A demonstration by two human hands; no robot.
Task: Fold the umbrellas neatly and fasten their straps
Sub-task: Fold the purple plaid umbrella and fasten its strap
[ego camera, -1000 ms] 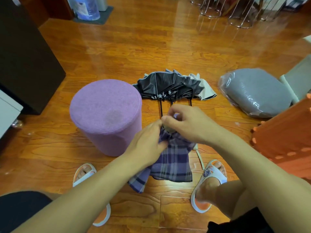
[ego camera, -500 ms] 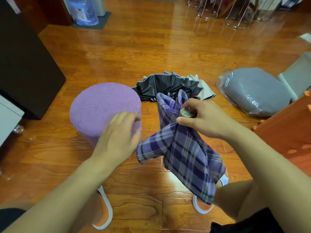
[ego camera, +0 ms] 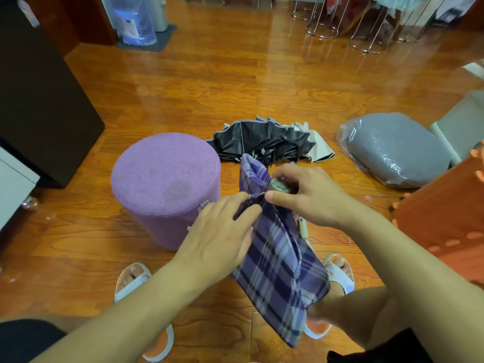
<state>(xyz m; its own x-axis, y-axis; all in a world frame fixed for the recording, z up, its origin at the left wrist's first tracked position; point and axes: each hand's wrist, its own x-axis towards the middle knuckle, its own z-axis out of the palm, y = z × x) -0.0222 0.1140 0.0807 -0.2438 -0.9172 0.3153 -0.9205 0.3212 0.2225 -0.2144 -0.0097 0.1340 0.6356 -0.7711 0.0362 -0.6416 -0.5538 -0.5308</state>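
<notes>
Hands meet again at the plaid umbrella (ego camera: 277,260): we see the left hand (ego camera: 222,231), half a second ago open above the purple stool (ego camera: 167,184), now laid with relaxed fingers on the gathered cloth. The right hand (ego camera: 306,192) grips the umbrella's cap end. Its long axis slants from that raised far end down toward our right knee. A black umbrella (ego camera: 267,142) lies on the floor beyond.

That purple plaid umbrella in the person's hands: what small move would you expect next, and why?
Probably the left hand gathers the loose panels around the shaft. The right hand pinches the top of the plaid umbrella, but its cloth hangs in wide, uneven flaps and no strap is wrapped round it yet, so it likely needs tidying before fastening.
</notes>
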